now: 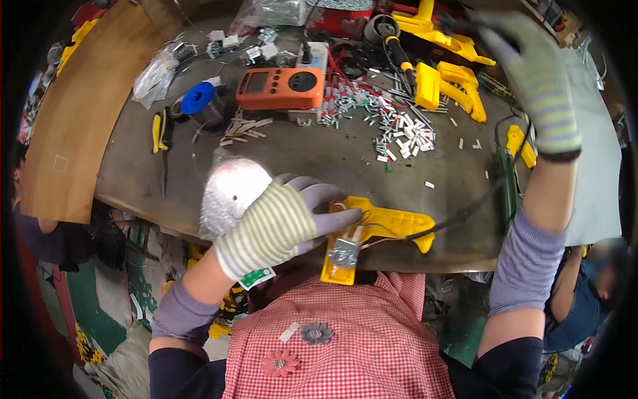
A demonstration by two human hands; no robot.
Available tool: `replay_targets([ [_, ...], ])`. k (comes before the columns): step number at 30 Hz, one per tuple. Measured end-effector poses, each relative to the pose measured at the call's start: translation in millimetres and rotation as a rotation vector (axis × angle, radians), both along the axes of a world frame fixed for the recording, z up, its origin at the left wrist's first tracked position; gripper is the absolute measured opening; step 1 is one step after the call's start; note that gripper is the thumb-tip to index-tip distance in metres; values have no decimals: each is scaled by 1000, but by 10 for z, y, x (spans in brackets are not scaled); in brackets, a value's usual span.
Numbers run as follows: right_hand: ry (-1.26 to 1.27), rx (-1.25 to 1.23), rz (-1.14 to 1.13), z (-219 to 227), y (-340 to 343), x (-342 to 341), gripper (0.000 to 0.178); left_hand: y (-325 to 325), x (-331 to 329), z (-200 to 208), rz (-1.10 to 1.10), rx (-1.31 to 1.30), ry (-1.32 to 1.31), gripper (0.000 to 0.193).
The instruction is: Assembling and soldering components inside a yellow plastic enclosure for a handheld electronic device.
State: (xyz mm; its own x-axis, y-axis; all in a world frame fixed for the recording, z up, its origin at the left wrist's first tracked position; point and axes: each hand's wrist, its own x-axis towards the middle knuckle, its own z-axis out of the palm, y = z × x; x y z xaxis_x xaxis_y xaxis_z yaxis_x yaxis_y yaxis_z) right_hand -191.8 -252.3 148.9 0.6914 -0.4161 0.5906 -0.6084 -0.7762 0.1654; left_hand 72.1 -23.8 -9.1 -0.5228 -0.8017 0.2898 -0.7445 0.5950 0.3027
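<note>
Both my hands wear striped knit gloves. At the table's front edge, my left hand (286,216) has its fingers closed on a yellow pistol-shaped plastic housing half (399,223). Inside that housing sit a small grey metal part (344,253) and thin wires, and a black cord (465,211) runs from it to the right. My right hand (538,80) is raised over the far right of the table, near more yellow housings (462,83). Its fingers are smeared by motion, so I cannot see whether they hold anything. Beside my left hand lies a clear plastic-wrapped bundle (232,189).
An orange meter (281,88) stands at the back, with a blue-ended wire spool (197,100) and yellow-handled pliers (160,136) to its left. Small white pieces (413,136) and metal pins lie in a heap. Cardboard (73,133) covers the left edge. Other people sit at both sides.
</note>
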Motion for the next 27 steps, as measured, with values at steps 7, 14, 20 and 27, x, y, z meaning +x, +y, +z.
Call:
replay_targets([
  [7, -224, 299, -449, -1405, 427, -761, 27, -59, -24, 51, -17, 78, 31, 60],
  [14, -131, 553, 79, -1309, 1347, -1022, 33, -49, 25, 220, 2, 184, 229, 59],
  [20, -93, 702, 221, -1543, 1608, -1127, 26, -262, -431, 363, -111, 120, 147, 44],
  [27, -76, 608, 142, -1588, 1507, -834, 23, -267, -351, 252, -18, 84, 282, 24],
])
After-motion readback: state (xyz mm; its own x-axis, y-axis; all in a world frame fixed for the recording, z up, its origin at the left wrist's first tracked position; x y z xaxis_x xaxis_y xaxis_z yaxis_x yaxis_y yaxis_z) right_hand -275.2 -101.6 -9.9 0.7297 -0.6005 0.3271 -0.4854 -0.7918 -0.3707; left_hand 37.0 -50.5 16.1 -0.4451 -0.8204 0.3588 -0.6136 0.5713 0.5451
